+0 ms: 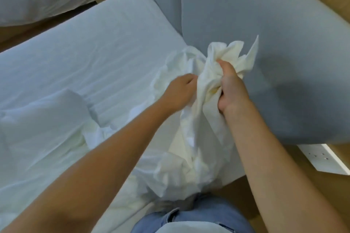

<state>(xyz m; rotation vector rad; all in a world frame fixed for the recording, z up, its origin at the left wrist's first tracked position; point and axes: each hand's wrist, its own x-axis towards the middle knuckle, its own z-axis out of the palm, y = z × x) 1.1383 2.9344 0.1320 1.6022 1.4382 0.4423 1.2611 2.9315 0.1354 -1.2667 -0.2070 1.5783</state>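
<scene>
Right hand (232,89) just past centre toward 2 o'clock, grip closed tight around a bunched white sheet (208,138), thumb up, crumpled end sticking out above the fist. Left hand (180,91) just beside it toward 9 o'clock, fingers curled into the same fabric (fingertips partly hidden in folds). Sheet hangs down from both hands toward 6 o'clock, piling onto jeans (198,213) and the bed (94,53). Grey headboard (265,15) at 1 o'clock behind the hands. Pillow (43,115) at 8 o'clock. White socket plate (325,159) at 4 o'clock.
</scene>
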